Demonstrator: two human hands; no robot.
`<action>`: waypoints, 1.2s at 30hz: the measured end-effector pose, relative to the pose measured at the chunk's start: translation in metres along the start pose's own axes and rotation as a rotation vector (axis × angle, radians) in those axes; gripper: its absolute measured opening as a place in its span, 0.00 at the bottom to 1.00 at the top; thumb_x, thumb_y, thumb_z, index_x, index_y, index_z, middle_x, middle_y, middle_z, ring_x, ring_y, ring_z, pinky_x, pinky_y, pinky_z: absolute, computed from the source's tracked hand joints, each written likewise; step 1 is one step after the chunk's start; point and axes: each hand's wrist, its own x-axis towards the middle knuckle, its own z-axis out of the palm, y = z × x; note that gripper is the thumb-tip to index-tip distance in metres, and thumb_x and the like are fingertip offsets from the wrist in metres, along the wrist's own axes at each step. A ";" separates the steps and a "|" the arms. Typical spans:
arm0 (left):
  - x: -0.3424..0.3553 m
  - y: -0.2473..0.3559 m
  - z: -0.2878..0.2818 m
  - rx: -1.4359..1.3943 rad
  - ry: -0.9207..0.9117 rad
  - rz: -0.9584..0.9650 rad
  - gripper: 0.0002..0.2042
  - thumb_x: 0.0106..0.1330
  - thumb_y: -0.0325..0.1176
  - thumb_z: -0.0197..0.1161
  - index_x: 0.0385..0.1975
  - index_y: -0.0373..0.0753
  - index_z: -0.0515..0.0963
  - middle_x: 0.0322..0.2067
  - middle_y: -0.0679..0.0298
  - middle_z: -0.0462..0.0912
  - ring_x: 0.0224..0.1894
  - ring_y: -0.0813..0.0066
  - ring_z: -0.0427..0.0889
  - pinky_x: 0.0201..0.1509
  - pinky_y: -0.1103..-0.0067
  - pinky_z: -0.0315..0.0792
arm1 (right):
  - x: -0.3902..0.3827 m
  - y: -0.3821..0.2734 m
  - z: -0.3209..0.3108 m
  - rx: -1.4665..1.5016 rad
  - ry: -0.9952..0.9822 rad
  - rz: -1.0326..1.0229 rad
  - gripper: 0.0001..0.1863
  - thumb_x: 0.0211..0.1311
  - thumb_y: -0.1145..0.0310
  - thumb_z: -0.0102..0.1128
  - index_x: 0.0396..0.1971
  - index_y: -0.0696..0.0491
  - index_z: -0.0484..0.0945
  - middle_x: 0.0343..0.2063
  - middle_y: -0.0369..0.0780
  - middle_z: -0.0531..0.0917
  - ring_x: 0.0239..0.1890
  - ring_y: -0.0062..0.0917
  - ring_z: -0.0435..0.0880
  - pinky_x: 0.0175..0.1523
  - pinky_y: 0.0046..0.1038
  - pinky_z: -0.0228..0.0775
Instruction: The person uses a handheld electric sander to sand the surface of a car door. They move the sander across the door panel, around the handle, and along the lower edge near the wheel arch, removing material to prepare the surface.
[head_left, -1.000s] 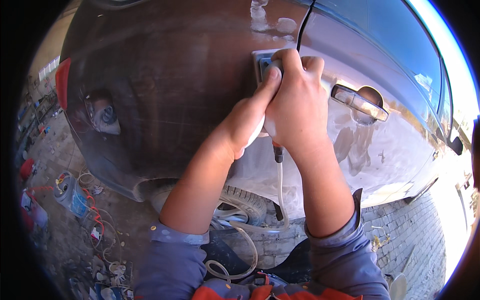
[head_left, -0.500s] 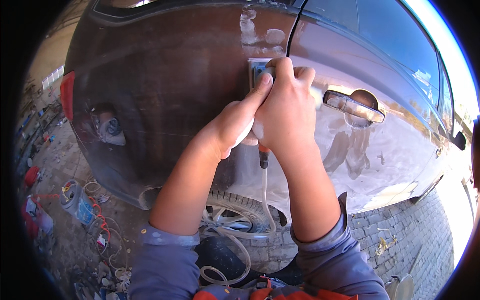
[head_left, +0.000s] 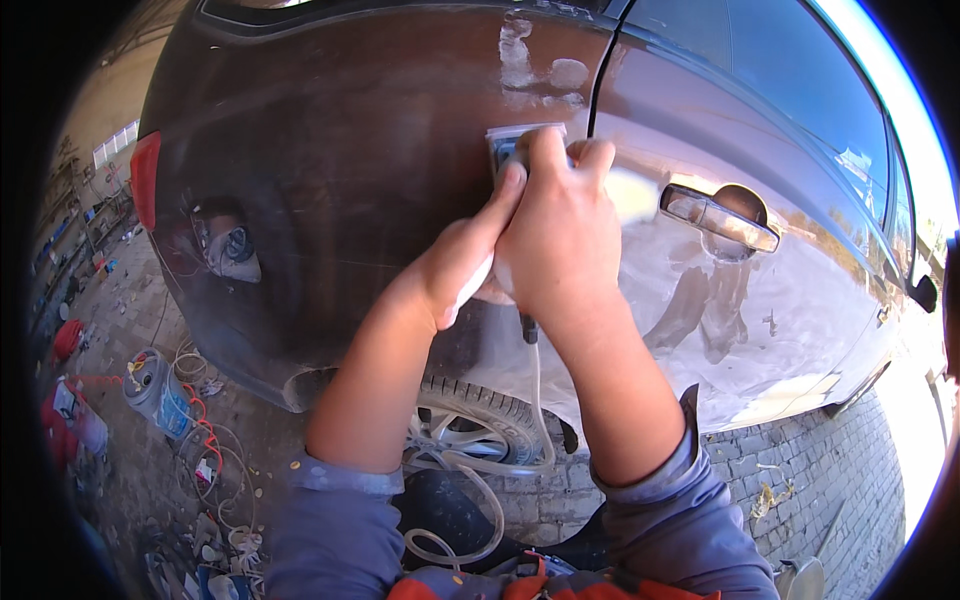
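Both my hands are closed around an air sander with a flat rectangular pad. The sander (head_left: 507,147) lies against the dark brown rear side panel (head_left: 340,170) of a car, just left of the door gap. My right hand (head_left: 562,235) wraps over its body, fingers bent across the top. From the left, my left hand (head_left: 462,255) grips it, thumb pointing up along its side. Most of the tool's body is hidden by my hands. A clear hose (head_left: 537,390) hangs from its lower end and loops down past the wheel.
Right of my hands is the door handle (head_left: 722,216), above whitish, dusty sanded paint. Pale filler patches (head_left: 516,55) mark the panel above. A rear wheel (head_left: 470,430) sits below. At lower left, a bucket (head_left: 155,385), an orange coiled hose (head_left: 205,435) and litter lie on the paving.
My hands and the sander have shifted left across the panel, away from the door gap, and the pad is tilted slightly differently. The orange fitting at the hose end is now hidden.
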 end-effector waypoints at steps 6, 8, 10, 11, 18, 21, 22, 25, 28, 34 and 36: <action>-0.010 -0.044 -0.012 -0.078 -0.027 0.018 0.42 0.78 0.72 0.45 0.75 0.40 0.70 0.64 0.60 0.81 0.65 0.75 0.79 0.63 0.76 0.76 | -0.035 -0.004 0.003 -0.026 -0.092 0.017 0.18 0.64 0.69 0.67 0.52 0.53 0.74 0.51 0.57 0.75 0.41 0.60 0.87 0.45 0.52 0.83; 0.000 -0.018 -0.011 -0.150 -0.054 -0.004 0.38 0.81 0.68 0.44 0.71 0.39 0.74 0.64 0.61 0.82 0.65 0.72 0.81 0.68 0.74 0.74 | -0.015 -0.006 0.002 -0.037 -0.044 -0.009 0.19 0.64 0.69 0.67 0.52 0.53 0.74 0.50 0.57 0.75 0.40 0.60 0.87 0.44 0.52 0.82; 0.007 -0.006 -0.013 -0.083 -0.071 -0.005 0.39 0.80 0.70 0.45 0.68 0.39 0.77 0.58 0.61 0.86 0.59 0.71 0.85 0.62 0.74 0.78 | 0.001 -0.008 -0.002 -0.073 -0.030 0.007 0.18 0.64 0.69 0.67 0.52 0.52 0.75 0.50 0.57 0.75 0.41 0.59 0.87 0.44 0.51 0.82; 0.004 0.002 -0.009 -0.059 -0.060 -0.006 0.39 0.79 0.70 0.46 0.68 0.39 0.77 0.58 0.61 0.86 0.58 0.70 0.86 0.61 0.74 0.79 | 0.000 -0.007 -0.001 -0.073 -0.018 0.001 0.18 0.63 0.69 0.67 0.52 0.52 0.75 0.50 0.57 0.75 0.41 0.59 0.87 0.44 0.51 0.82; -0.021 -0.041 0.002 -0.093 0.043 0.114 0.40 0.81 0.68 0.44 0.73 0.37 0.71 0.68 0.60 0.78 0.71 0.74 0.74 0.74 0.72 0.67 | -0.041 -0.002 0.007 -0.053 -0.054 -0.028 0.19 0.63 0.67 0.68 0.52 0.50 0.76 0.50 0.56 0.75 0.41 0.59 0.87 0.46 0.51 0.83; 0.002 -0.017 -0.005 -0.120 -0.067 0.026 0.39 0.80 0.70 0.44 0.70 0.40 0.76 0.62 0.62 0.84 0.63 0.76 0.82 0.63 0.73 0.77 | -0.010 -0.001 0.001 -0.084 -0.027 -0.059 0.18 0.65 0.68 0.67 0.53 0.50 0.76 0.51 0.56 0.76 0.41 0.60 0.87 0.46 0.51 0.82; 0.011 -0.012 -0.009 -0.102 -0.087 0.057 0.47 0.74 0.77 0.46 0.71 0.35 0.74 0.60 0.54 0.84 0.61 0.67 0.83 0.59 0.71 0.81 | 0.002 -0.006 -0.004 -0.107 -0.051 -0.036 0.18 0.65 0.68 0.66 0.53 0.50 0.76 0.51 0.56 0.76 0.41 0.59 0.87 0.46 0.50 0.82; 0.016 -0.012 -0.012 -0.035 -0.074 0.053 0.48 0.73 0.77 0.47 0.71 0.35 0.73 0.60 0.54 0.83 0.61 0.67 0.83 0.58 0.68 0.81 | 0.005 -0.003 -0.003 -0.115 -0.031 -0.054 0.19 0.64 0.67 0.68 0.53 0.49 0.76 0.52 0.56 0.76 0.41 0.58 0.87 0.47 0.49 0.82; -0.004 -0.038 -0.006 -0.064 -0.062 0.103 0.43 0.80 0.71 0.43 0.75 0.35 0.68 0.68 0.54 0.77 0.69 0.70 0.75 0.71 0.72 0.70 | -0.028 0.006 0.007 -0.099 -0.016 -0.072 0.22 0.61 0.66 0.71 0.54 0.48 0.76 0.51 0.54 0.75 0.42 0.58 0.87 0.46 0.50 0.83; -0.029 -0.104 -0.005 -0.117 -0.164 0.195 0.37 0.87 0.61 0.32 0.78 0.33 0.60 0.72 0.56 0.72 0.75 0.70 0.68 0.79 0.71 0.62 | -0.087 0.019 0.013 -0.083 -0.134 -0.054 0.23 0.60 0.66 0.72 0.54 0.48 0.77 0.51 0.54 0.74 0.40 0.56 0.87 0.42 0.47 0.84; -0.035 -0.126 -0.012 -0.040 -0.162 0.162 0.38 0.87 0.61 0.29 0.78 0.32 0.59 0.72 0.55 0.71 0.75 0.68 0.69 0.79 0.70 0.62 | -0.104 0.025 0.021 -0.088 -0.132 -0.098 0.23 0.60 0.66 0.72 0.55 0.49 0.77 0.51 0.53 0.73 0.39 0.53 0.86 0.41 0.46 0.84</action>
